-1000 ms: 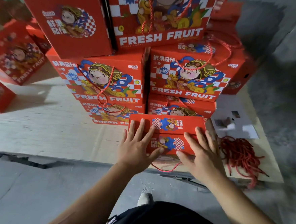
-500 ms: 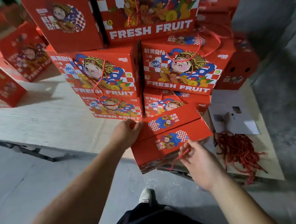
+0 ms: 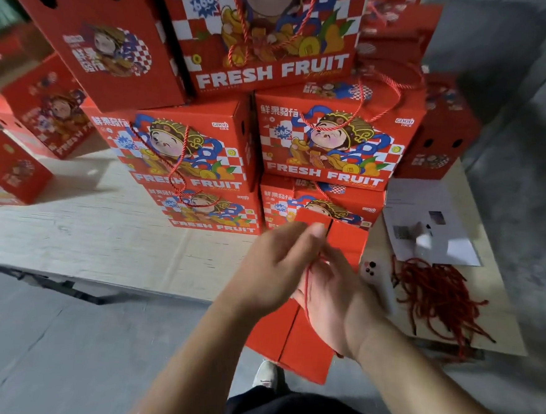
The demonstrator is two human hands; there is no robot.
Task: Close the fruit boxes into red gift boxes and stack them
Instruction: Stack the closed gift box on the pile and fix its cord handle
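At desk edge, left hand (image 3: 274,265) and right hand (image 3: 333,301) pinch the red cord handle (image 3: 306,286) of gift box (image 3: 304,344); stiff cardboard, probably heavy: support base.

Grey concrete floor (image 3: 61,347), smooth and dull, runs under a low pale wooden platform (image 3: 101,243) with a dark metal edge frame (image 3: 50,283). Rough grey concrete wall (image 3: 532,79) at right. Light dim, shadows soft.

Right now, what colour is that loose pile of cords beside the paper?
Red, seen in the head view: loose cords.
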